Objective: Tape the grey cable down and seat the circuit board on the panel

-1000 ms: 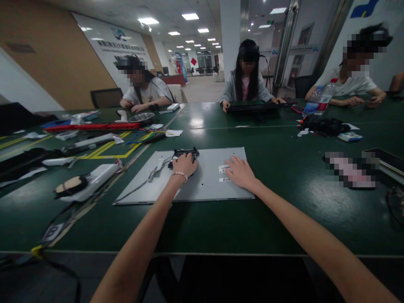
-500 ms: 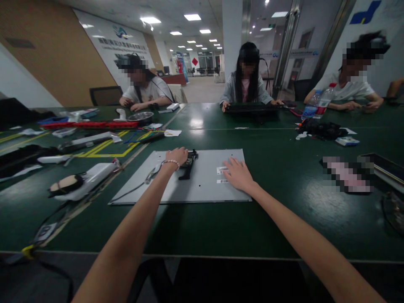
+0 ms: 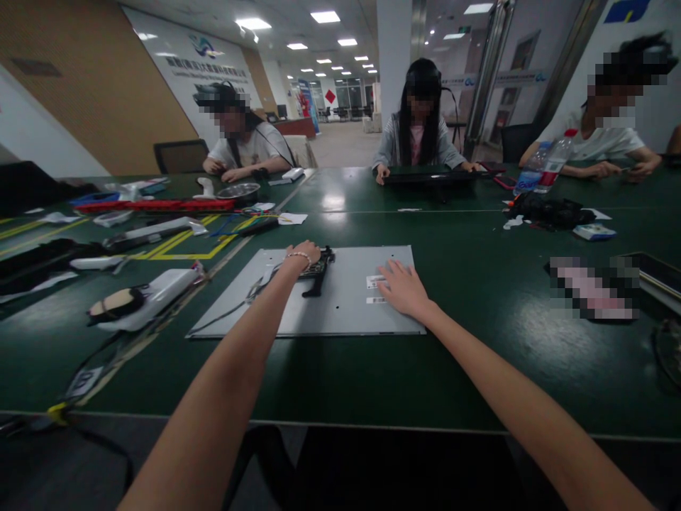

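A grey metal panel (image 3: 340, 305) lies flat on the green table (image 3: 468, 355) in front of me. At its far edge sits a small black bracket with a circuit board (image 3: 318, 271), with cables (image 3: 250, 294) trailing off to the left. My left hand (image 3: 303, 254), a bead bracelet on its wrist, is curled over the left end of that black part and grips it. My right hand (image 3: 400, 286) lies flat on the panel with its fingers spread, beside two white labels (image 3: 375, 282).
To the left lie a white device (image 3: 141, 298), a red bar (image 3: 159, 206), a metal bowl (image 3: 237, 191) and yellow tape lines. Three people sit at the far side. Water bottles (image 3: 543, 170) and a black bundle (image 3: 550, 211) are at the right.
My left hand has moved from on top of the black part to its left end, and the part has turned so that one leg points toward me. My right hand has stayed flat on the panel.
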Demonstrator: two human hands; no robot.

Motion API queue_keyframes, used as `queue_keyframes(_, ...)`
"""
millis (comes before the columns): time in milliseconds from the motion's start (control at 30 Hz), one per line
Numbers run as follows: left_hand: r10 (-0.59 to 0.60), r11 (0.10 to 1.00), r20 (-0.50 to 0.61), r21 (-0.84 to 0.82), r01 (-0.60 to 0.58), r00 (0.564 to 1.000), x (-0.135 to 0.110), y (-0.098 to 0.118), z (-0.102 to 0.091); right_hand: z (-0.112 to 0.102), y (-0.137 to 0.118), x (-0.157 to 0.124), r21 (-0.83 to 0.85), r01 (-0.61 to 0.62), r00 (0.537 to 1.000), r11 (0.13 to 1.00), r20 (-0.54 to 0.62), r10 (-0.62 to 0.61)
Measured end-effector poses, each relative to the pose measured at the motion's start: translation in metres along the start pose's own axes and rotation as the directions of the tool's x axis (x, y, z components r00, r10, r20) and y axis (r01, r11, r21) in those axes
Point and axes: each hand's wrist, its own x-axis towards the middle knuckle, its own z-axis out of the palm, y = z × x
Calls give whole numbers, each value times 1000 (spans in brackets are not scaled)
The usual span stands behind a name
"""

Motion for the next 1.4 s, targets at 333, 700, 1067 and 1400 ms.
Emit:
queue_keyframes(333, -112, 994, -109, -3, 112, 988, 5, -29, -34, 4, 1, 0, -43, -6, 1000, 999, -14, 5)
queue_keyframes(700, -149, 987, 168, -32, 156, 975, -39, -117, -28, 5, 4, -1, -28, 4, 1000, 1000, -16, -4)
queue_keyframes(1067, -216, 922, 12, -327, 208, 976, -46, -125, -16, 1, 2, -3, -13, -7, 1000, 1000, 0, 7)
queue_keyframes(1400, -387, 707, -136, -679, 198, 912, -3, -67, -29, 3, 3, -1, -2, 7, 1000, 1000, -10, -7)
